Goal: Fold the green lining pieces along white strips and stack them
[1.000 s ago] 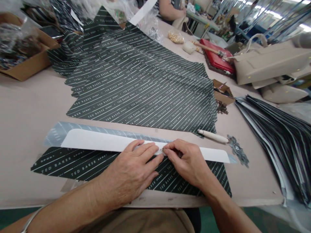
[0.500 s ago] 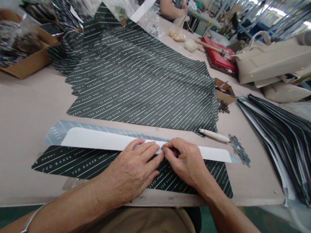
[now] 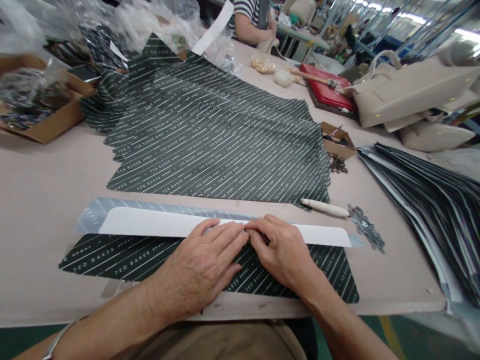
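A dark green printed fabric piece [image 3: 129,257] lies near the table's front edge, its far part turned back to show a grey underside [image 3: 93,214]. Along that fold runs a long white stiffener strip [image 3: 144,220]. My left hand [image 3: 210,255] rests flat over the strip and fabric near the middle, fingers stretched out. Beside its fingertips my right hand [image 3: 279,247] is closed in a pinch at the strip. What sits between those fingertips is too small to make out. A white-handled tool [image 3: 324,207] and a pile of small metal pieces [image 3: 365,227] lie to the right.
Beyond the strip lies a spread stack of similar printed fabric [image 3: 221,135]. Dark edged pieces [image 3: 423,200] are stacked at right, near beige bags [image 3: 412,95] and a red item [image 3: 328,87]. A cardboard box [image 3: 48,125] stands at left. Another person [image 3: 255,25] sits at the back.
The camera view has shifted slightly, so the far things sit lower in the picture. My right fingertips have drawn closer against my left fingertips at the strip. My left hand stays flat.
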A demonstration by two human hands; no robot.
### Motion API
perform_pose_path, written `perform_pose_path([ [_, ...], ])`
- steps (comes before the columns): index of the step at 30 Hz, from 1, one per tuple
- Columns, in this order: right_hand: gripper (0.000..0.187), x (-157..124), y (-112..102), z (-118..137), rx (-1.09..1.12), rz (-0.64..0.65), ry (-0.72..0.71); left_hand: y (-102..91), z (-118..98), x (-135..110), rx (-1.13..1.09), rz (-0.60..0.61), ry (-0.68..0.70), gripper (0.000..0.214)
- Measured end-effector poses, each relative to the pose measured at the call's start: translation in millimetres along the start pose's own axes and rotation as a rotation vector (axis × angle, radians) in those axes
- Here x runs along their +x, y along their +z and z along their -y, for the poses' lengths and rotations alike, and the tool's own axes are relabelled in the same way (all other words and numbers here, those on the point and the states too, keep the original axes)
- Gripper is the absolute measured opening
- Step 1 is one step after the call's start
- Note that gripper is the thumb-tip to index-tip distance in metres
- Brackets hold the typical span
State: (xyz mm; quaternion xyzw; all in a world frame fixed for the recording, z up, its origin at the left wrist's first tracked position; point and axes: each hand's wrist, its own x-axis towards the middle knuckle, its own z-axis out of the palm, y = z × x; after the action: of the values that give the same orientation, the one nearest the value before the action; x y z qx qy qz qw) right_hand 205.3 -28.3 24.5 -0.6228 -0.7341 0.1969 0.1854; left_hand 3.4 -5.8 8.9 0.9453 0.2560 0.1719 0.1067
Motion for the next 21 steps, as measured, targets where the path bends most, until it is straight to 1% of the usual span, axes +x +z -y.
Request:
perform_pose_path([
  [2,0.021,-1,-5,-2,0.050,0.029,-0.031,-0.8,0,1,0.015,-0.004,0.012,0.037],
  [4,0.023,-1,-16,-8,0.144,0.032,-0.061,-1.6,1,2,0.038,-0.019,0.026,0.035],
  [5,0.024,-1,-23,-14,0.160,-0.008,-0.062,-1.8,1,3,0.050,-0.037,0.036,0.034],
  [6,0.025,-2,-31,-23,0.132,-0.082,-0.052,-1.8,1,4,0.058,-0.057,0.046,0.033],
  [8,0.027,-3,-46,-47,-0.053,-0.271,-0.002,-1.8,2,6,0.061,-0.091,0.058,0.032],
  [9,0.029,-4,-53,-63,-0.171,-0.341,0.028,-1.9,1,7,0.059,-0.099,0.061,0.032],
  [10,0.032,-5,-57,-79,-0.271,-0.373,0.054,-2.1,1,8,0.057,-0.101,0.059,0.032],
  [12,0.033,-7,-62,-110,-0.350,-0.355,0.077,-2.8,0,9,0.058,-0.091,0.052,0.031],
  [14,0.026,-7,-62,-133,-0.269,-0.328,0.059,-3.4,-2,9,0.060,-0.074,0.039,0.031],
  [15,0.021,-8,-62,-139,-0.208,-0.332,0.048,-3.5,-2,9,0.057,-0.060,0.029,0.031],
  [16,0.019,-8,-63,-140,-0.161,-0.345,0.043,-3.4,-3,8,0.052,-0.044,0.018,0.031],
  [17,0.018,-8,-64,-138,-0.121,-0.390,0.057,-3.1,-3,7,0.043,-0.029,0.009,0.031],
  [18,0.018,-8,-66,-132,-0.066,-0.479,0.082,-2.7,-3,7,0.034,-0.013,0.001,0.032],
  [19,0.019,-9,-69,-123,0.025,-0.608,0.105,-2.2,-3,6,0.025,-0.003,-0.002,0.032],
  [20,0.019,-9,-71,-112,0.171,-0.759,0.114,-1.7,-2,5,0.019,-0.002,-0.002,0.033],
  [21,0.017,-9,-73,-99,0.373,-0.902,0.110,-1.1,-2,5,0.015,-0.005,0.000,0.033],
])
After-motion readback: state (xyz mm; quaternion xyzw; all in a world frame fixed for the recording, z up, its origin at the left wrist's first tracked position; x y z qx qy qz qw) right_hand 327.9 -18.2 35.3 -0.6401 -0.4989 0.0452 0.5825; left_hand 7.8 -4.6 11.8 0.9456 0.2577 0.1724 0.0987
